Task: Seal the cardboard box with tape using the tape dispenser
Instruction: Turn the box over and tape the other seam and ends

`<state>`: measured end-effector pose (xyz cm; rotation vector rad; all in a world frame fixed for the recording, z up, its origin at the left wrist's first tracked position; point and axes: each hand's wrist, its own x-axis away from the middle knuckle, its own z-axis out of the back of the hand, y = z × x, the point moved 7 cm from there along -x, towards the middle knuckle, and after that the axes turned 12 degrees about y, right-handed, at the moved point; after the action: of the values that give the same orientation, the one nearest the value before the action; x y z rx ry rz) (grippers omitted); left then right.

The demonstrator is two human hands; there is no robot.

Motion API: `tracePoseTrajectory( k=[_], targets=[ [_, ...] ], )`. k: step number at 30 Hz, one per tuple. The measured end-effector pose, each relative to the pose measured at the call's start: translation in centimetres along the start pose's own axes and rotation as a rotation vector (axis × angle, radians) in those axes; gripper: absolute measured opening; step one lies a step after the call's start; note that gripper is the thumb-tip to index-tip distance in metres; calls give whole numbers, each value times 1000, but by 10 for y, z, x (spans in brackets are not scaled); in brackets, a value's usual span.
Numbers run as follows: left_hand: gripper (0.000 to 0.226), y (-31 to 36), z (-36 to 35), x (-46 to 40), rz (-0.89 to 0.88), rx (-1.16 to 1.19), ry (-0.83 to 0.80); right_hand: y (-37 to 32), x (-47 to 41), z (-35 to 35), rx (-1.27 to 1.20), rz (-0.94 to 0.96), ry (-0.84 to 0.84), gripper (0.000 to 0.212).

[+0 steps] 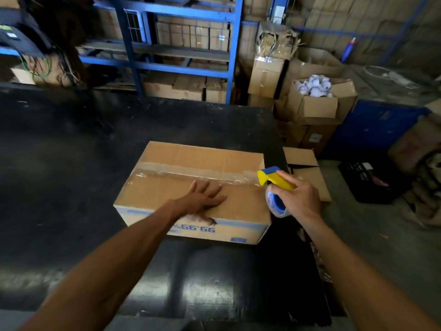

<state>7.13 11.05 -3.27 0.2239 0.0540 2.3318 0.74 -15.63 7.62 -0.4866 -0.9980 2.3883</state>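
A closed cardboard box with blue print on its front side lies on a black table. A strip of clear tape runs along its top seam from left to right. My left hand lies flat on the box top, fingers spread, just in front of the tape. My right hand grips a yellow and blue tape dispenser with its tape roll. The dispenser's head sits at the right end of the seam, by the box's right edge.
Right of the table, on the floor, lie a flattened carton and a black crate. An open carton of white rolls stands behind them. Blue shelving with stacked cartons runs along the back.
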Motion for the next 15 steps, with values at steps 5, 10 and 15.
tracePoseTrajectory(
  k=[5, 10, 15],
  targets=[
    [111, -36, 9, 12, -35, 53, -143, 6, -1, 1, -9, -49, -4, 52],
    [125, 41, 29, -21, 359, 274, 25, -1, -12, 0, -70, -103, 24, 55],
    [142, 105, -9, -58, 694, 294, 71, -3, -18, 1, -62, -45, -21, 54]
  ],
)
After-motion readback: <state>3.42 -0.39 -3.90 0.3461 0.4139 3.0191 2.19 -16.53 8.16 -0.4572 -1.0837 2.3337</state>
